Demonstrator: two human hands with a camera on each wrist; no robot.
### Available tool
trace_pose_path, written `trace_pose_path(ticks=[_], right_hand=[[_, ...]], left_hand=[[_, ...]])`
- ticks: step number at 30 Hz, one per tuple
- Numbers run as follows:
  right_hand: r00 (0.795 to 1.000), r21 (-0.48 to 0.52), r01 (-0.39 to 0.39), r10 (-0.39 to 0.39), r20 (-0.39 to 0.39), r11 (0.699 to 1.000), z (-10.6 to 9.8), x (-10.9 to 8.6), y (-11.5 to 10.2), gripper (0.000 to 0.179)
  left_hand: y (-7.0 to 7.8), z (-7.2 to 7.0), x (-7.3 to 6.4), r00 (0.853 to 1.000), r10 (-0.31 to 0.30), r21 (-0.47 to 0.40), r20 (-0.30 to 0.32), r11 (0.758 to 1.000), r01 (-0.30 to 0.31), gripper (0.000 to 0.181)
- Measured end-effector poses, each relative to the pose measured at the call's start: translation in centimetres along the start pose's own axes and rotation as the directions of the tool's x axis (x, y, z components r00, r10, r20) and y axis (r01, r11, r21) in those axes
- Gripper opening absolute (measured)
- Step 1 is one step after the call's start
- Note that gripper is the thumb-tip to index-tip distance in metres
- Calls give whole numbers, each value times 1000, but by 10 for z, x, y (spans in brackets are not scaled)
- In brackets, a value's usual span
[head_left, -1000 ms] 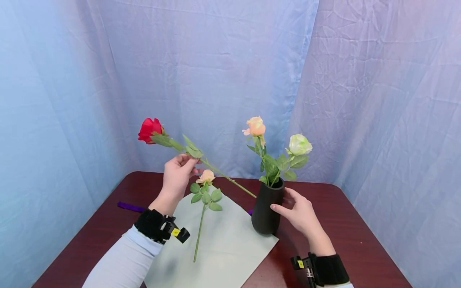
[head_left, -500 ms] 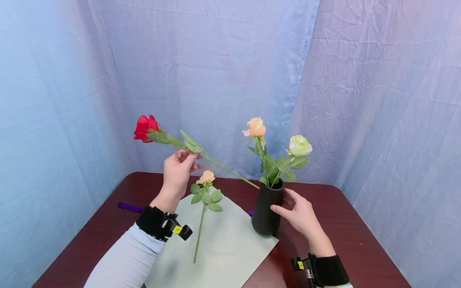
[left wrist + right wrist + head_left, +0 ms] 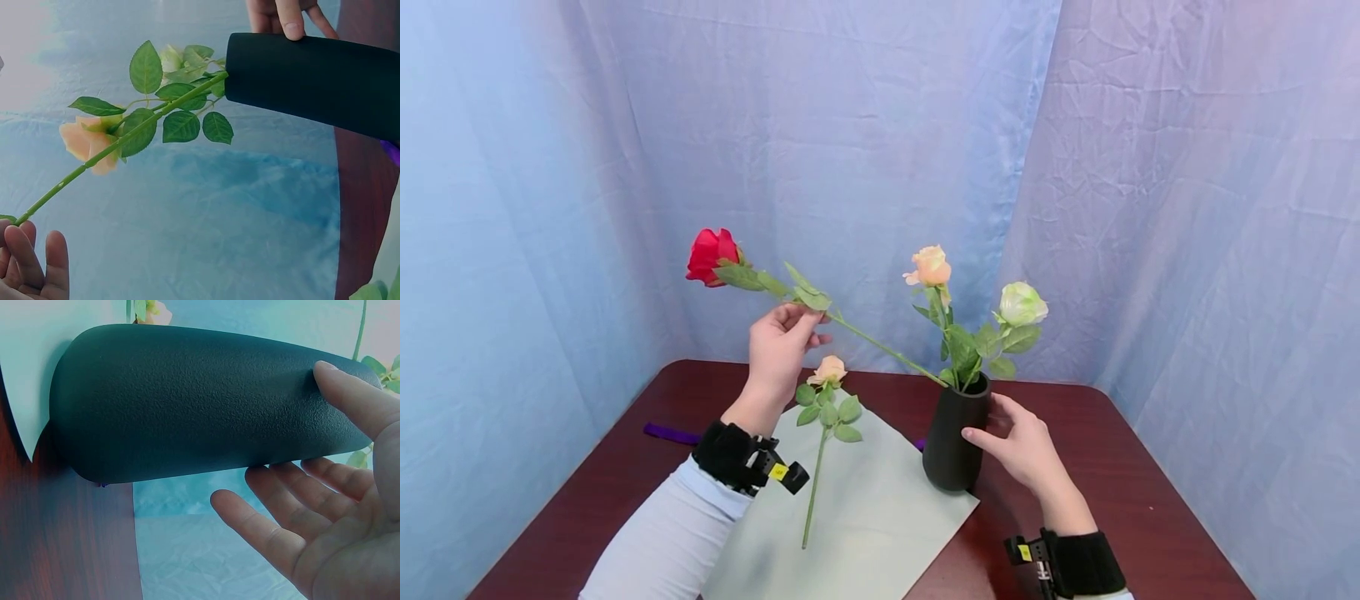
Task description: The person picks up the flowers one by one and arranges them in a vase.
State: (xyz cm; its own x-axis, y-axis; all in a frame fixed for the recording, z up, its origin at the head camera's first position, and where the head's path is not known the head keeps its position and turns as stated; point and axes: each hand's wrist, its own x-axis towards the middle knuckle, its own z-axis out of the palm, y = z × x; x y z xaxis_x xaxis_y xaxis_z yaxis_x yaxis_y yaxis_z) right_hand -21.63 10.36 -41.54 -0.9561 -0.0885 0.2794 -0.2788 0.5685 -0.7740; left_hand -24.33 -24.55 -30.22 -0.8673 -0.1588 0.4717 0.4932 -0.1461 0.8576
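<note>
My left hand (image 3: pixel 778 346) pinches the stem of a red artificial rose (image 3: pixel 713 257) just below its leaves. That stem slants down to the right, and its lower end meets the mouth of a black vase (image 3: pixel 957 437); whether it is inside cannot be told. My right hand (image 3: pixel 1022 442) holds the vase from the right, thumb on the near side and fingers at the far side, as the right wrist view shows. A peach rose (image 3: pixel 930 267) and a pale green-white rose (image 3: pixel 1022 304) stand in the vase.
Another peach rose (image 3: pixel 827 371) lies on a pale sheet of paper (image 3: pixel 880 517) left of the vase. A purple ribbon (image 3: pixel 672 433) shows at the left on the dark red table (image 3: pixel 1120 500). Blue curtains (image 3: pixel 850 150) hang behind.
My left hand has moved slightly right and up with the red rose, and the stem's lower end has come from left of the vase to its rim. The right hand holds its place.
</note>
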Motion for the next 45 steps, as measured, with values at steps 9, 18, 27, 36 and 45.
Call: trace_pose_path(ticks=[9, 18, 27, 36, 45], right_hand=[[1000, -1, -9, 9, 3, 1000, -1, 0, 0, 75], [1000, 17, -5, 5, 1, 1000, 0, 0, 1, 75], [1000, 19, 12, -12, -1, 1000, 0, 0, 2, 75], [1000, 29, 25, -25, 0, 999, 0, 0, 1, 74], [1000, 40, 28, -28, 0, 999, 0, 0, 0, 73]], left_hand=[[5, 9, 4, 1000, 16, 11, 10, 1000, -16, 20], [6, 17, 5, 999, 1, 83, 48, 997, -5, 24], [1, 26, 7, 998, -1, 101, 64, 995, -5, 21], [0, 35, 4, 996, -13, 142, 89, 990, 0, 19], [-6, 43, 1, 992, -22, 162, 122, 987, 2, 17]])
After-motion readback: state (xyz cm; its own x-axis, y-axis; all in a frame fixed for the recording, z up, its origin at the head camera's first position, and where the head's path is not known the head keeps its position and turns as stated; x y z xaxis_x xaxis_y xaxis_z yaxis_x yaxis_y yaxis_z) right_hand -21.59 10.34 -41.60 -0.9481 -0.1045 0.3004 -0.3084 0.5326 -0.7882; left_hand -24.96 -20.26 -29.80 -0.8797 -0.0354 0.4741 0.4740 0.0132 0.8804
